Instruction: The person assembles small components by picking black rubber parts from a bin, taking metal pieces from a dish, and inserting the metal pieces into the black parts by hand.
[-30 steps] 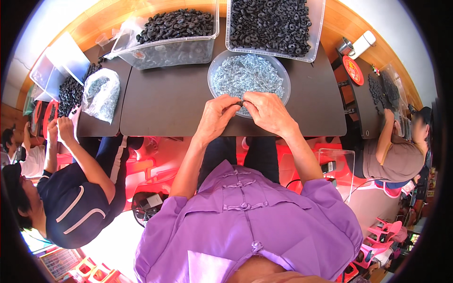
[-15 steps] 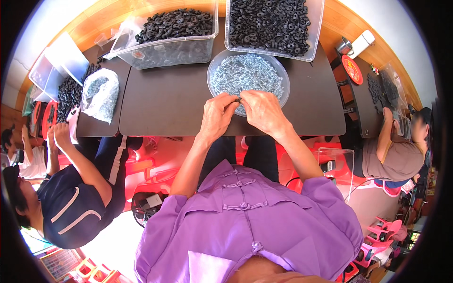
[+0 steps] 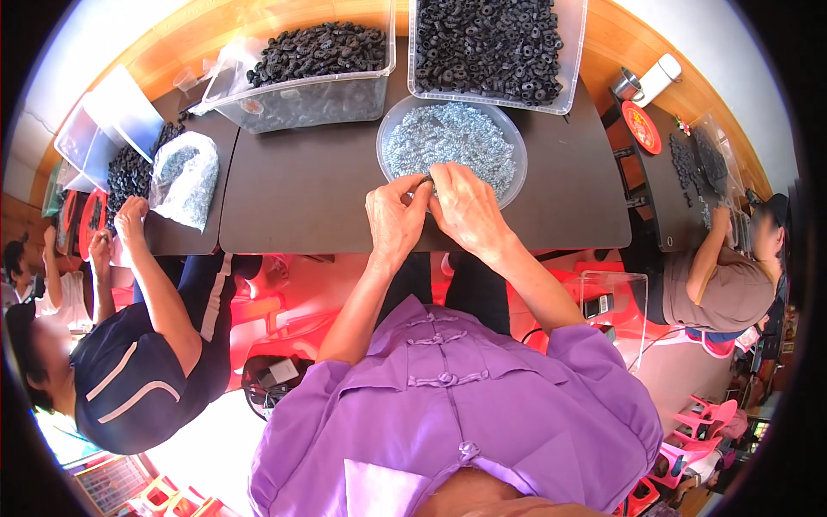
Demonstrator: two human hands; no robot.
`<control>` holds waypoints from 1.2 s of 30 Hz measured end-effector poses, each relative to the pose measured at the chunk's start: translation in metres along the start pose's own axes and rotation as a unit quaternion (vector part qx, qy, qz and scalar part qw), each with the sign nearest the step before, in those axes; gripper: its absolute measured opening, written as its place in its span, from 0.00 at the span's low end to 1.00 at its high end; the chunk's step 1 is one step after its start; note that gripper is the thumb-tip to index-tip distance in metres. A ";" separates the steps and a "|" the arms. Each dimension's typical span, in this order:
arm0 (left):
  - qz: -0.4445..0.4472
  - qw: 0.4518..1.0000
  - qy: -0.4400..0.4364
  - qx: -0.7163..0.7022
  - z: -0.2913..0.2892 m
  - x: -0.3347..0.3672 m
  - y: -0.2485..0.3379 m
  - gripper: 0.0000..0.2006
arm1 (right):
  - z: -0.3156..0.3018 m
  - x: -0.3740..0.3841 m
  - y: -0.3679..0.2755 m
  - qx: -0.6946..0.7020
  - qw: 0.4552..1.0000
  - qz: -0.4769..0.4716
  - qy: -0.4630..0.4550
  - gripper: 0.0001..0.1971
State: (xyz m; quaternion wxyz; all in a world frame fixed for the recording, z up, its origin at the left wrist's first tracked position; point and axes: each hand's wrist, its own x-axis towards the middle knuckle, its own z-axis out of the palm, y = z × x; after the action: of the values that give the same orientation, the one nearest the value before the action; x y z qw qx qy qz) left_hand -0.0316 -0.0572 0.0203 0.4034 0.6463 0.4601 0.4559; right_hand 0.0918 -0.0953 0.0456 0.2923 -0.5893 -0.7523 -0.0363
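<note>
My left hand (image 3: 394, 215) pinches a small dark part (image 3: 425, 180) between thumb and fingertips. Close against it, the fingers of my right hand (image 3: 465, 207) are bent together; what lies in them is hidden. Both hands are over the near edge of a round clear plastic tub (image 3: 519, 177), which is filled with small shiny coiled springs (image 3: 448, 142). Behind the tub stands a clear bin (image 3: 568, 52) of small black parts with holes (image 3: 487, 47). To its left, a second clear bin (image 3: 310, 102) contains more black parts (image 3: 323, 53).
The dark table (image 3: 297, 181) carries all of these. At its left are a plastic bag (image 3: 185, 185) of springs and a heap of black parts (image 3: 129, 172), where a person in dark blue (image 3: 129, 379) works. Another person (image 3: 719, 289) works at a table on the right.
My hands have shifted slightly left, still close together. The hand of the person on the left has moved up to the heap of black parts.
</note>
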 end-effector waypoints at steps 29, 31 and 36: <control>-0.037 0.998 -0.055 -0.013 -0.019 0.010 -0.012 0.11 | 0.013 0.015 0.004 -0.040 0.996 -0.069 -0.047 0.10; -0.029 0.998 -0.065 -0.001 -0.020 0.011 -0.016 0.11 | 0.011 0.015 0.002 -0.041 0.995 -0.069 -0.054 0.10; -0.033 0.998 -0.037 -0.032 -0.015 0.008 -0.021 0.12 | 0.013 0.017 0.005 -0.007 0.997 -0.071 -0.033 0.13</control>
State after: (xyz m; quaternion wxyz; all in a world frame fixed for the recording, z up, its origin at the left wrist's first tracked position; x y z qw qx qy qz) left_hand -0.0492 -0.0424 0.0064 0.4556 0.6341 0.4505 0.4328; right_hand 0.0888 -0.0745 0.0419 0.2595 -0.5376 -0.8011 -0.0428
